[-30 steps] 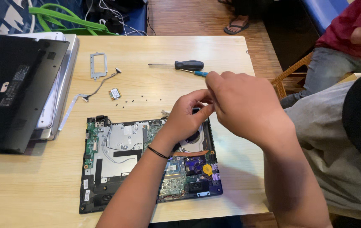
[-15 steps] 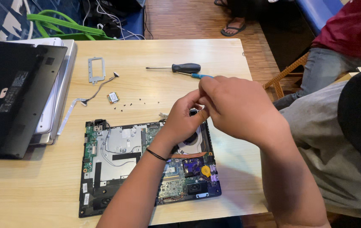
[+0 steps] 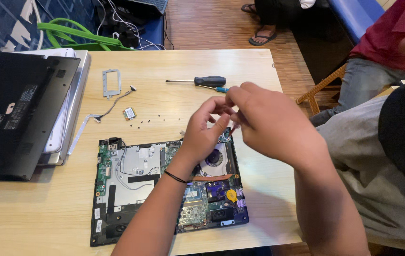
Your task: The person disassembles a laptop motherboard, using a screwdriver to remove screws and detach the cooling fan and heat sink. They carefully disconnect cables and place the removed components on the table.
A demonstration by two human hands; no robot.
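Here left hand (image 3: 202, 130), right hand (image 3: 271, 123) meet over laptop board (image 3: 131, 185); board's long axis left-right.

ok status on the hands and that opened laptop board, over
Left hand and right hand meet above the round grey cooling fan of the opened laptop board. Grip unclear. Black-handled screwdriver lies apart.

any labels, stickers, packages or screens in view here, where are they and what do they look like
Label: on the black laptop cover at the table's left edge; dark rectangle, pale print.
Small stickers: lower left corner of the open laptop base; white rectangles.
Sticker: on the small loose card above that base; pale square.
No packages or lit screens.
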